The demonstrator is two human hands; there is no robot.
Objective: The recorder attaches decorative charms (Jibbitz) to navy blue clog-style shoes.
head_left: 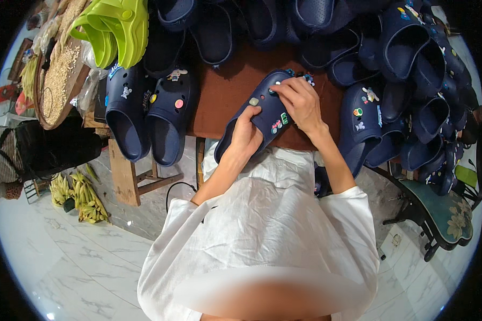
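Left hand (246, 134) grips the near heel end of a navy blue foam clog (262, 109) studded with small coloured charms, thumb on top, fingers curled under. Right hand (300, 101) rests on the far toe part of the same clog, fingers bent and pinched down at a charm near its upper; whether a charm is between the fingertips cannot be told. The clog lies tilted over the near edge of a brown table (225, 91), just in front of the person's white shirt. To the left, a pair of decorated navy clogs (147, 115) hangs over the table edge; far left, lime-green clogs (115, 32). To the right, a heap of navy clogs (407, 91). Bananas (80, 198) lie on the pale marble floor (75, 267) near left.
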